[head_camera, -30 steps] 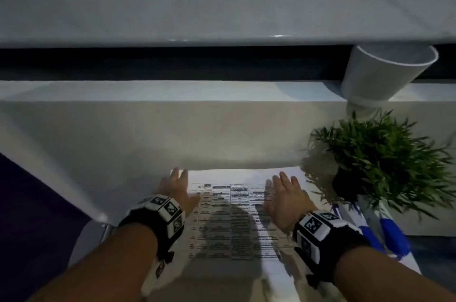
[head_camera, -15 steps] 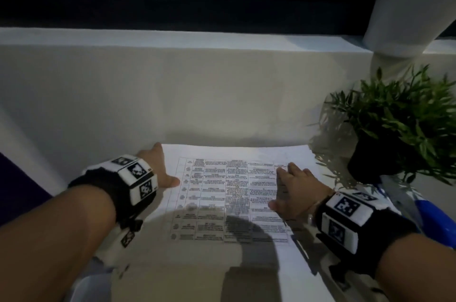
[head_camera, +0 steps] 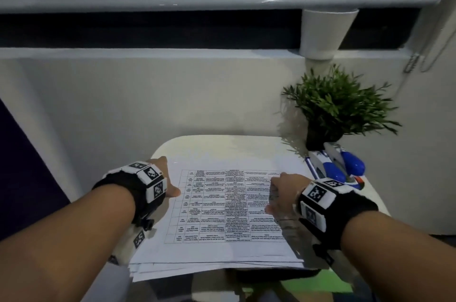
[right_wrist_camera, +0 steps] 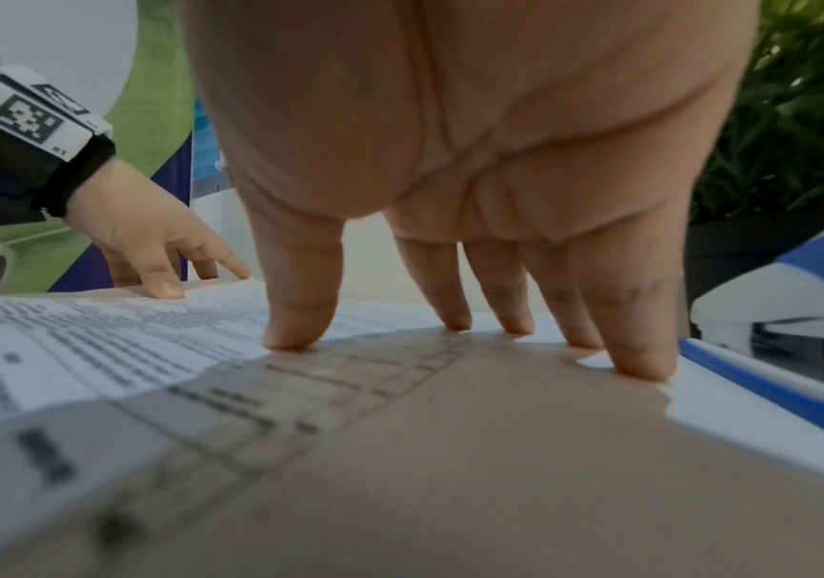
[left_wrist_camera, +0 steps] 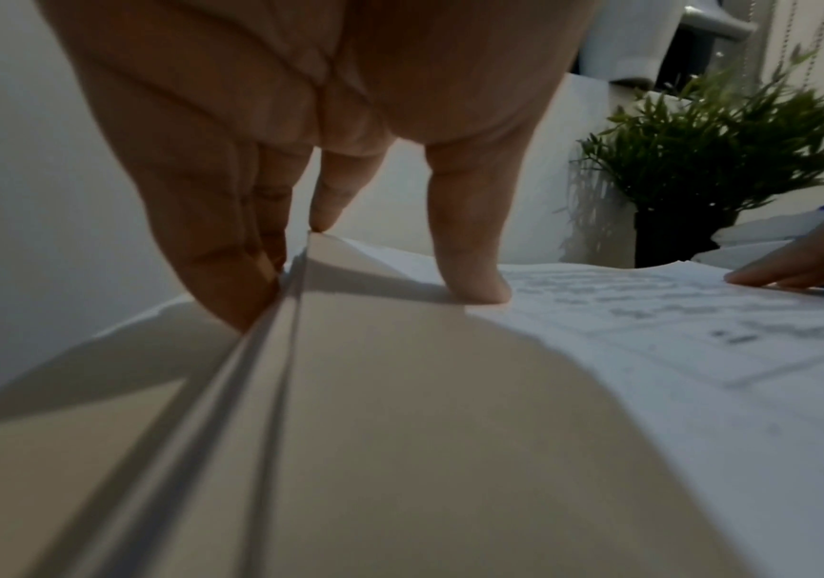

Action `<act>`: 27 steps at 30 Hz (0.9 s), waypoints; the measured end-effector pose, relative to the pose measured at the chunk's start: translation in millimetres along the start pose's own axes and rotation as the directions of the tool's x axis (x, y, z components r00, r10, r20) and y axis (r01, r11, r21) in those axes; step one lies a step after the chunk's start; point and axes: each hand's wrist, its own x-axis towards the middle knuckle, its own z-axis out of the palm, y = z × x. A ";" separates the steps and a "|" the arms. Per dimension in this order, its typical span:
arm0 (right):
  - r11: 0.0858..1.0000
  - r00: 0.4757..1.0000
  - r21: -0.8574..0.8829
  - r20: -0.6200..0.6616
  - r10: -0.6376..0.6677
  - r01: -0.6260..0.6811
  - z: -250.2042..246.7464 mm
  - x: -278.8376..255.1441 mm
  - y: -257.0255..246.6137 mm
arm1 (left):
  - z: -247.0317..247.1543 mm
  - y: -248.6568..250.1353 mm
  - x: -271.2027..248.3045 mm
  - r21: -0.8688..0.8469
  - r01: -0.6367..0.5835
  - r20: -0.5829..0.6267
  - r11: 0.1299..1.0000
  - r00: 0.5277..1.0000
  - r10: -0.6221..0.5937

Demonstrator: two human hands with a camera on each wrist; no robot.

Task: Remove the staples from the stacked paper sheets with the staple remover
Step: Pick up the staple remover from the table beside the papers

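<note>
A stack of printed paper sheets lies on a small white table, its near edges fanned out. My left hand is at the stack's left edge. In the left wrist view its thumb presses the top sheet and its straight fingers stand against the edge. My right hand rests on the right part of the paper, straight fingertips pressing down. Blue-and-white stapling tools lie right of the stack. I cannot tell which is the staple remover. No staple shows.
A potted green plant stands at the table's back right, just behind the tools. A white cup sits on the ledge above it, and a bead chain hangs at the far right. A white wall closes the back.
The head view has pulled back and now shows the whole stack. My left hand slid from the top sheet to its left edge. The right hand stays pressed on the right side.
</note>
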 end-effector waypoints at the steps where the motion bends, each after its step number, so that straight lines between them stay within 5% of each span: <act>1: 1.000 1.000 0.015 -0.011 0.007 -0.007 5.0 -7.1 0.7 | 3.0 1.5 -6.6 0.001 0.003 -0.006 1.000 1.000 -0.003; 14: 0.998 0.999 0.057 -0.029 0.031 -0.030 20.3 -28.6 8.5 | 6.1 21.1 -41.9 0.033 0.045 -0.073 0.998 0.996 -0.042; 17: 0.998 0.999 0.057 -0.036 0.023 -0.021 18.2 -29.3 8.7 | -26.6 53.1 -69.8 0.012 -0.097 -0.136 0.995 0.986 0.098; 20: 0.993 0.996 0.119 -0.083 0.021 -0.011 13.3 -31.8 13.8 | -47.7 93.6 -89.6 -0.189 -0.286 -0.109 0.939 0.957 0.269; 23: 0.947 0.969 0.316 -0.209 0.134 -0.063 1.7 -41.4 31.5 | -47.5 122.5 -100.6 -0.354 -0.392 -0.059 0.849 0.916 0.398; 27: 0.843 0.851 0.500 -0.340 0.401 -0.198 -11.8 -56.8 83.2 | -36.4 142.5 -94.9 -0.262 -0.404 0.022 0.877 0.906 0.424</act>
